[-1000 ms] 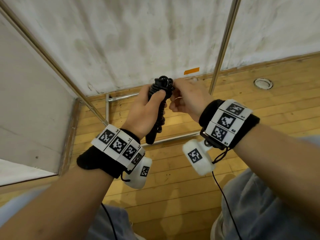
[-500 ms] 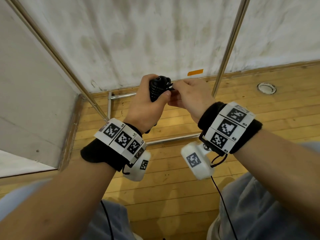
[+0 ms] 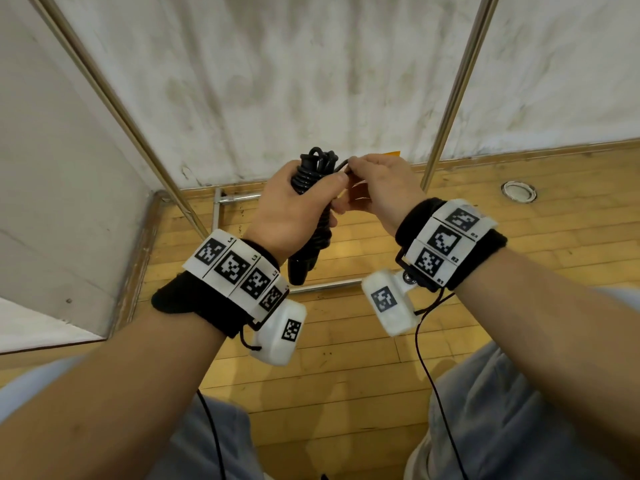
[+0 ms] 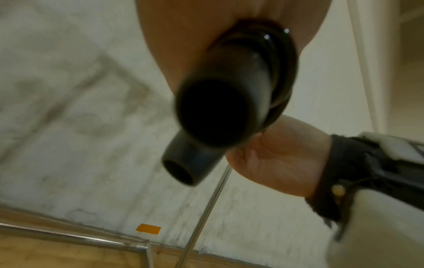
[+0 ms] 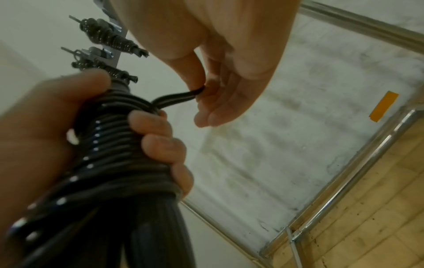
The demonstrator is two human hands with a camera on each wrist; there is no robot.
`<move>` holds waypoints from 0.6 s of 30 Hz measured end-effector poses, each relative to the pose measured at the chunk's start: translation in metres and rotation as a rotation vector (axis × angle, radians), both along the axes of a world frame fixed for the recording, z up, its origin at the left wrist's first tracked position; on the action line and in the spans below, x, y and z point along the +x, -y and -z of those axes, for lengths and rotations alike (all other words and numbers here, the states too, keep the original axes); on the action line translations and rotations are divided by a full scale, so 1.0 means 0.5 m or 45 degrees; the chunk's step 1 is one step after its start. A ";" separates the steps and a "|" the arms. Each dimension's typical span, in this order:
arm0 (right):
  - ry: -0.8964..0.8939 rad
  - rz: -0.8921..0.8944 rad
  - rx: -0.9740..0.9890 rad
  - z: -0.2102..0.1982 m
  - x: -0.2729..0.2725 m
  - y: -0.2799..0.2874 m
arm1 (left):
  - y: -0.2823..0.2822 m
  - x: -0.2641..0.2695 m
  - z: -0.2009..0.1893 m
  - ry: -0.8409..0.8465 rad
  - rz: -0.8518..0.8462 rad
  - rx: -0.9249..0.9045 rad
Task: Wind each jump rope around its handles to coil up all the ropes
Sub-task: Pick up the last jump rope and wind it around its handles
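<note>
My left hand [image 3: 298, 206] grips a black jump rope [image 3: 313, 171] whose cord is wound in tight coils around its two handles [image 4: 213, 112]. The coils [image 5: 119, 145] run up the handles under my left fingers [image 5: 160, 145]. My right hand [image 3: 377, 181] pinches a doubled loop of the cord [image 5: 181, 96] between thumb and fingers, just to the right of the bundle's top. The butt ends of both handles [image 3: 301, 268] stick out below my left palm.
A metal rack frame with slanted poles [image 3: 453, 88] stands against a stained white wall [image 3: 277, 81]. Its base bars [image 3: 239, 199] lie on the wooden floor [image 3: 346, 341]. Hooks with other coiled ropes [image 5: 107, 39] hang above. Orange tape [image 5: 383, 107] marks the wall's foot.
The bundle has tilted upright again, so its handle ends show below my left hand. My right hand has drawn a loop of cord out to the right.
</note>
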State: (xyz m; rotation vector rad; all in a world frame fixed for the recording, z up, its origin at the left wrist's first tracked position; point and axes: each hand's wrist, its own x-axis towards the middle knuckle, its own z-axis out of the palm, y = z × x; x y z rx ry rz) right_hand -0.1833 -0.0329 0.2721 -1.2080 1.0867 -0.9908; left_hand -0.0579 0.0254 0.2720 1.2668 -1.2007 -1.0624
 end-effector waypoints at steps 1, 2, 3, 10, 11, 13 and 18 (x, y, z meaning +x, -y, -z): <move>0.006 -0.002 -0.009 -0.001 0.005 -0.003 | 0.002 0.005 0.000 -0.014 -0.004 0.011; 0.013 -0.006 -0.024 -0.001 0.009 -0.007 | 0.003 0.009 0.000 -0.023 -0.015 0.021; 0.012 -0.013 -0.049 -0.002 0.013 -0.010 | 0.003 0.010 0.001 -0.028 -0.027 0.026; -0.180 0.081 -0.159 -0.021 0.015 -0.006 | -0.001 -0.005 -0.002 -0.035 -0.005 0.006; -0.221 0.081 -0.197 -0.026 0.012 -0.003 | -0.002 -0.009 -0.006 -0.043 0.011 -0.003; -0.296 0.067 -0.270 -0.034 0.005 -0.001 | -0.005 -0.018 -0.013 -0.072 0.049 -0.005; -0.281 0.098 -0.273 -0.045 -0.013 -0.001 | -0.017 -0.034 -0.028 -0.158 0.162 0.005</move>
